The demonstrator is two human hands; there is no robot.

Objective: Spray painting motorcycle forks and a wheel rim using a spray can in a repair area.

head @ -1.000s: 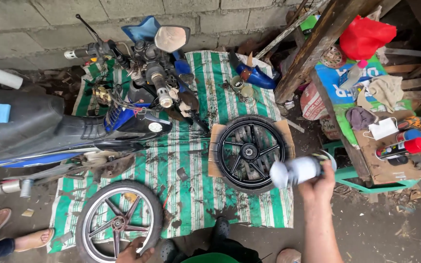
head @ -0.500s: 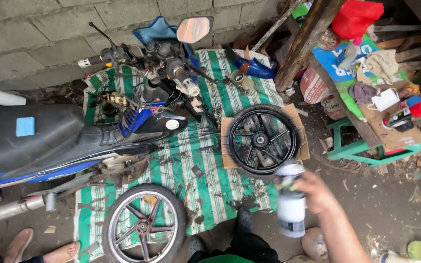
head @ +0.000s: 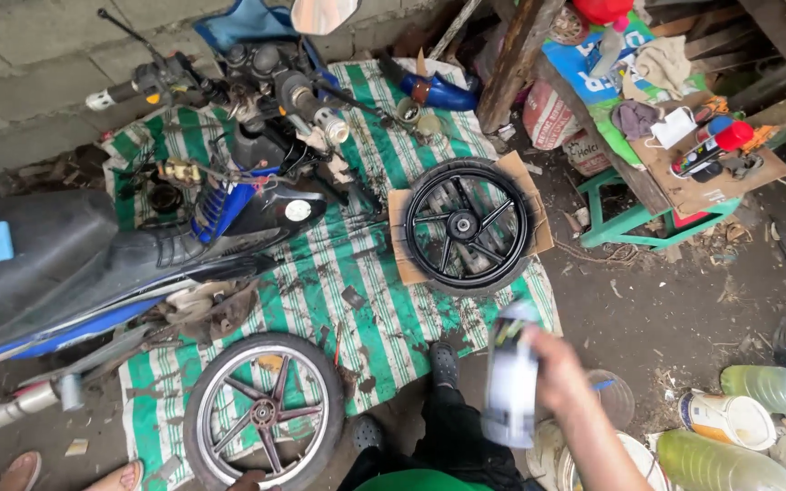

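Gripped in the right hand (head: 561,377) is a blurred spray can (head: 511,386), held above the tarp's edge; the black wheel (head: 466,225) on cardboard looks coated, the silver wheel (head: 264,414) bare. No left hand is seen.

Two wheels (head: 468,225) (head: 264,411); one spray can (head: 511,382); one motorbike (head: 138,245)

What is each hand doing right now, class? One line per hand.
Left hand: not in view.
Right hand: closed around a white spray can, blurred, held above the ground in front of the black wheel.
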